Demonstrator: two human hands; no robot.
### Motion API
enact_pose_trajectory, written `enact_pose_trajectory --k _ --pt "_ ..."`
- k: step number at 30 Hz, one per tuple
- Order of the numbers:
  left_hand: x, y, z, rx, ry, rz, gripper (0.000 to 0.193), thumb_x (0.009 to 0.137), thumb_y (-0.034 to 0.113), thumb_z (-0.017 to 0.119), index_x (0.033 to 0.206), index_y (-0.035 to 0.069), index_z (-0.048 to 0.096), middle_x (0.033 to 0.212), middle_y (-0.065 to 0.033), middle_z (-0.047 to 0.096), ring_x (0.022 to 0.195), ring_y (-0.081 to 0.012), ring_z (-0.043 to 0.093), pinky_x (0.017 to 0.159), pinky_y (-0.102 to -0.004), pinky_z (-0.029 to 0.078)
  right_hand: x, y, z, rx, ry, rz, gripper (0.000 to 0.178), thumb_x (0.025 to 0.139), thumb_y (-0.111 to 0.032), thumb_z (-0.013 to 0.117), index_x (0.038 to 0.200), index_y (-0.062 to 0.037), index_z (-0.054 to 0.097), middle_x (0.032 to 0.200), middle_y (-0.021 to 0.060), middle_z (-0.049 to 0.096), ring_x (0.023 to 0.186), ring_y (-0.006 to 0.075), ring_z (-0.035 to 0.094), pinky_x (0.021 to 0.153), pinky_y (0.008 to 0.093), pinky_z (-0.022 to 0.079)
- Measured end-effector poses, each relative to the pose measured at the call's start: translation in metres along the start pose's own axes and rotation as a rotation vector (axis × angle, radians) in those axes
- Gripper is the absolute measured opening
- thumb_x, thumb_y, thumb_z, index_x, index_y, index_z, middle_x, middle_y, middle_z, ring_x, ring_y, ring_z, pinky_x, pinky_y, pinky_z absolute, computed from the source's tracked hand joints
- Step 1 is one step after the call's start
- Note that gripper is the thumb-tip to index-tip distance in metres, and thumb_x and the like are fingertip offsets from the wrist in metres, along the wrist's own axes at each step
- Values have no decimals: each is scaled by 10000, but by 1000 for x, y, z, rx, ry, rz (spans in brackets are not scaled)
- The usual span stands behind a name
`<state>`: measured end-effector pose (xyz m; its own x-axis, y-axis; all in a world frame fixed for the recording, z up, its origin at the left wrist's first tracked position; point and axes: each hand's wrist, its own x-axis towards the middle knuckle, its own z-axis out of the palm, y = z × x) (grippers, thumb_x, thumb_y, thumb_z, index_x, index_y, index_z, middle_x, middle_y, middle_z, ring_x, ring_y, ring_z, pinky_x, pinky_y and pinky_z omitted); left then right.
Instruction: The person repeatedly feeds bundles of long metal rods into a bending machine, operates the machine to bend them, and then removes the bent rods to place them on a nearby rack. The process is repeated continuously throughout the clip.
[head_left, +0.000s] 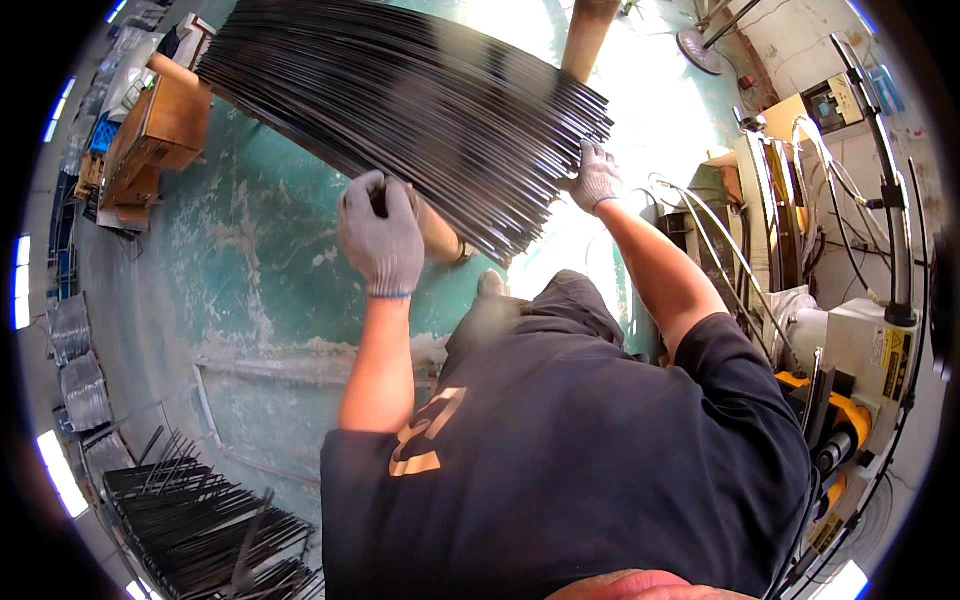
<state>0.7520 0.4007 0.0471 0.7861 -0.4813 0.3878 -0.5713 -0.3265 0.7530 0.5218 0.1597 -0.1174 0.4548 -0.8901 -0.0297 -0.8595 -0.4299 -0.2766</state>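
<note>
A wide layer of long, thin black rods (400, 100) lies in front of me, running from the far left to the near right. My left hand (382, 240), in a grey knit glove, is at the near edge of the rods. Its fingers are curled toward the thumb around a dark gap; what they grip, if anything, I cannot make out. On the right, my right hand (598, 180), gloved the same way, rests against the rod ends. Its thumb stands apart from the fingers, and the fingertips touch the ends.
Thick brown tubes, one a far tube (590, 38) and one a near tube (436, 232), show beside and under the rods. A machine (860, 350) with hoses stands at the right. More black rods (205, 530) lie at the lower left. Wooden boxes (160, 135) stand at the far left.
</note>
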Motion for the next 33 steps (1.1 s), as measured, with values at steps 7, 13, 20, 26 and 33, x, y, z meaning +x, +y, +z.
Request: enact_pose_trajectory --k 7,13,20,26,33 --pt "3 -10 -2 -43 -49 22 155 948 58 617 1077 -23 643 1060 -119 699 974 -248 636 940 -368 501 113 -8 16 -66 -51 -32 1100 681 -520 892 1520 -25 382 1559 191 412 1421 388 403 1184 479 345" --pt "1 7 9 -77 29 -121 180 942 -5 595 1116 -33 629 1085 -140 688 1035 -214 619 989 -372 481 170 -19 23 -186 -144 17 1036 647 -537 906 1402 -10 430 1389 182 510 1293 378 491 1080 470 431" --pt "1 25 13 -25 48 -271 173 955 -23 584 1121 -38 629 1105 -155 700 1041 -228 627 989 -374 484 194 3 21 -140 -332 -166 590 855 -504 737 1173 -23 617 1160 225 675 1107 367 665 940 474 544" --pt "2 33 19 59 127 -349 180 949 15 614 1118 -33 653 1143 -144 690 1060 -236 630 992 -369 485 202 14 48 -96 -357 -271 324 950 -336 619 1070 -35 633 984 210 737 964 402 719 850 516 561" --pt "-3 42 38 275 269 -269 156 932 25 640 1071 -33 679 1118 -160 697 1056 -299 641 953 -403 507 185 2 34 -136 -387 -212 226 969 -111 520 1148 -24 628 1169 231 707 1091 387 701 905 496 569"
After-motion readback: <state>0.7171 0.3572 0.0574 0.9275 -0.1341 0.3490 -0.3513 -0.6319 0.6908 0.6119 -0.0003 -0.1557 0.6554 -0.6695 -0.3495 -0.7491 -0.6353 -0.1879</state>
